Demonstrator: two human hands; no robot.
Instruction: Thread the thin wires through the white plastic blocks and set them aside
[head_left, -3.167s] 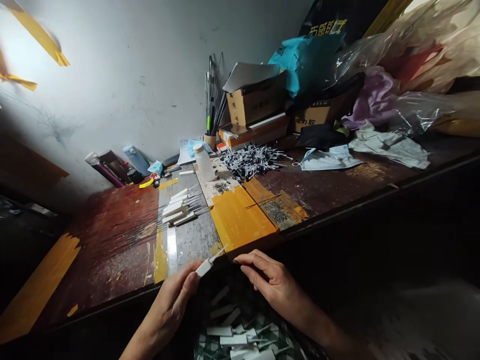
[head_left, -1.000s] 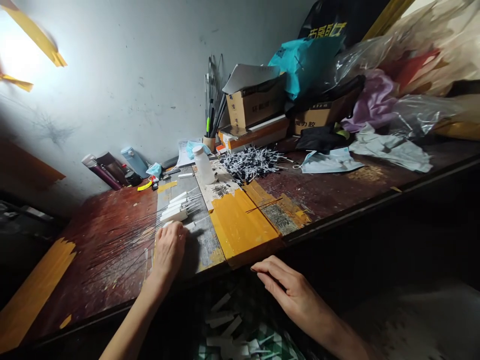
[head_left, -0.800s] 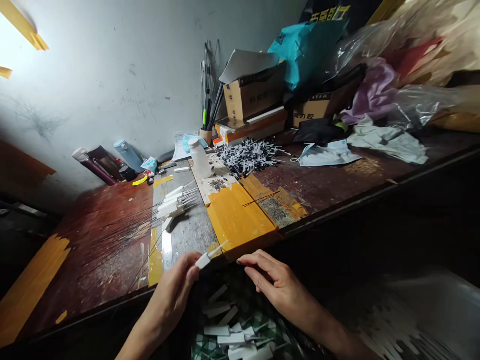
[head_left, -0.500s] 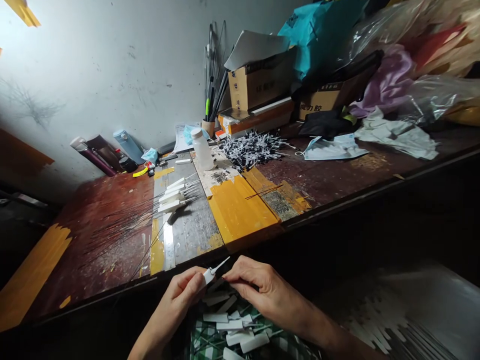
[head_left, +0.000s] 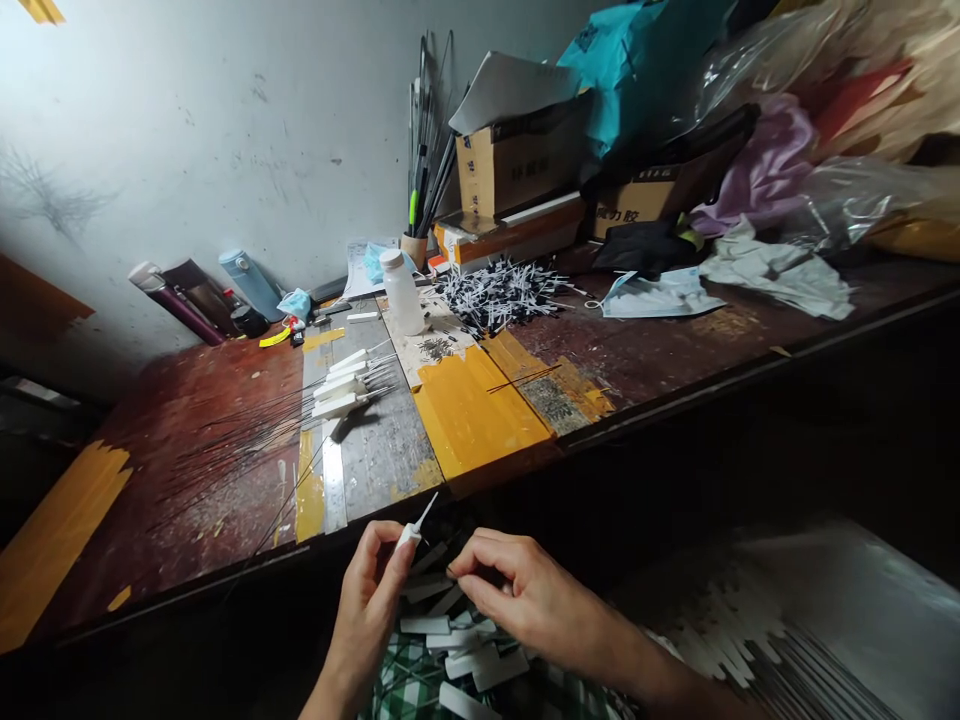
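Observation:
My left hand [head_left: 369, 590] pinches a small white block with a thin stem [head_left: 409, 536] between thumb and fingers, the stem tilted up to the right. Just right of it, my right hand [head_left: 517, 585] is closed in a pinch; whatever its fingertips hold, if anything, is too small to make out. Below both hands, several similar white blocks [head_left: 472, 662] lie in a loose heap on a green checked cloth [head_left: 409, 692]. More white blocks [head_left: 336, 406] with long dark wires lie on the bench ahead.
The worn bench [head_left: 232, 440] has its front edge just beyond my hands. On it stand a translucent bottle [head_left: 403, 300], a pile of small black-and-white pieces [head_left: 502, 295], a face mask [head_left: 660, 293] and cardboard boxes [head_left: 525, 165]. A bag with long strips [head_left: 810, 660] sits low right.
My left hand has turned more upright, so the white block's stem points more steeply up. The right hand's fingertips have drawn slightly down and away from the block.

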